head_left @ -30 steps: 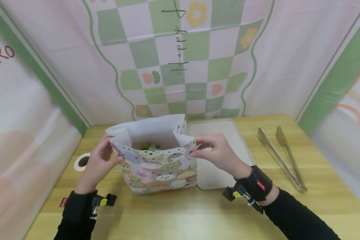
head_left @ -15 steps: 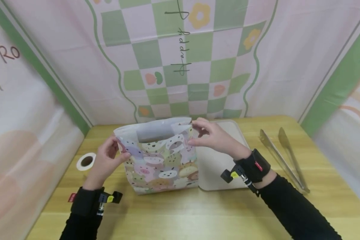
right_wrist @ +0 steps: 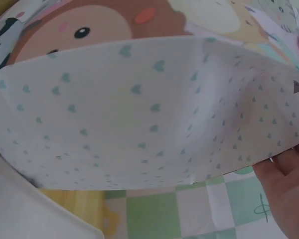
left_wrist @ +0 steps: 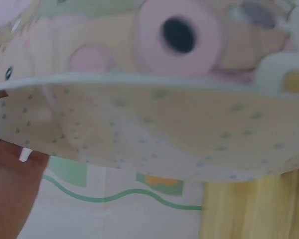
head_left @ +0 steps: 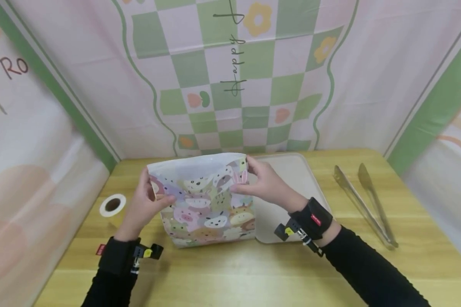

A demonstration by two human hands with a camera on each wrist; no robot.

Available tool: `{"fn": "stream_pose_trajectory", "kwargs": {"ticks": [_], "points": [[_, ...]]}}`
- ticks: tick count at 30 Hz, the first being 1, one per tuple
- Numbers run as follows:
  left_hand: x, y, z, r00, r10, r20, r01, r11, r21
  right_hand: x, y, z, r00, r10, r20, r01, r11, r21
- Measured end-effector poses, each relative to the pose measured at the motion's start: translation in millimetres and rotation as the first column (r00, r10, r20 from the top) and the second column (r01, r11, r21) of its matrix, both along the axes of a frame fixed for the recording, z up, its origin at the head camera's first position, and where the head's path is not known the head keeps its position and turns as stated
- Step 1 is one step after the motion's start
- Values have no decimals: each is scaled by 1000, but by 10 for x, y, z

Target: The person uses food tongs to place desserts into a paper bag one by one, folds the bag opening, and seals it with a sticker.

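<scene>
A paper bag [head_left: 205,213] printed with cartoon animals stands upright on the table. Its top edges are drawn together, so its inside is hidden. The left hand [head_left: 141,209] pinches the bag's upper left corner, thumb on the front and fingers behind. At the upper right corner, the right hand [head_left: 268,183] grips it the same way. In the left wrist view, a side panel of the bag [left_wrist: 139,134] with small hearts bulges out beside the left hand [left_wrist: 12,184]. The right wrist view has the opposite heart-dotted panel [right_wrist: 124,119] near the right hand [right_wrist: 286,186].
A pale rectangular tray [head_left: 292,170] lies behind and right of the bag. Metal tongs [head_left: 363,209] rest spread on the right of the wooden table [head_left: 230,277]. A white tape roll [head_left: 113,205] sits by the left hand. Patterned cloth [head_left: 223,85] hangs behind and at both sides.
The bag's wide mouth has been flattened and drawn closed, hiding the yellow and green contents seen before. Both hands have moved inward, with their thumbs further onto the front.
</scene>
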State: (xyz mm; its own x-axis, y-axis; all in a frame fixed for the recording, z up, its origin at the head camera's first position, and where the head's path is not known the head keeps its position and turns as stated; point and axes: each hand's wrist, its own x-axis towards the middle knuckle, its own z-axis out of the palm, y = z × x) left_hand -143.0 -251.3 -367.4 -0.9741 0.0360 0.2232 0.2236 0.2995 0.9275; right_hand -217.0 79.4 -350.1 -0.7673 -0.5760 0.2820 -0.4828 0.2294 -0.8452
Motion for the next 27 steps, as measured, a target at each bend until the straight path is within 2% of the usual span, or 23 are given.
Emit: {"fn": "stream_pose_trajectory", "kwargs": {"ticks": [2, 4, 13, 17, 20, 24, 27], "points": [[3, -15, 30, 999, 14, 42, -10, 995, -101, -9, -5, -1, 1000, 7, 6, -7, 1000, 16], [-3, -21, 45, 998, 33, 61, -25, 991, -133, -13, -6, -6, 1000, 3, 14, -3, 1000, 16], [-45, -37, -4, 992, 104, 70, -96, 988, -118, -1, -15, -84, 998, -48, 45, 50, 997, -63], [-55, -42, -4, 990, 89, 108, -79, 992, -100, -16, -14, -112, 997, -51, 63, 55, 996, -67], [-60, -39, 41, 989, 64, 131, -53, 995, -86, -26, -27, -90, 995, -62, 81, 67, 996, -58], [-67, -11, 118, 986, 20, 163, -7, 997, -79, -8, -102, -3, 980, -82, 182, 93, 994, -53], [-58, 26, 143, 983, 19, 182, -3, 996, -89, 23, -178, 52, 961, -97, 257, 116, 991, -60]]}}
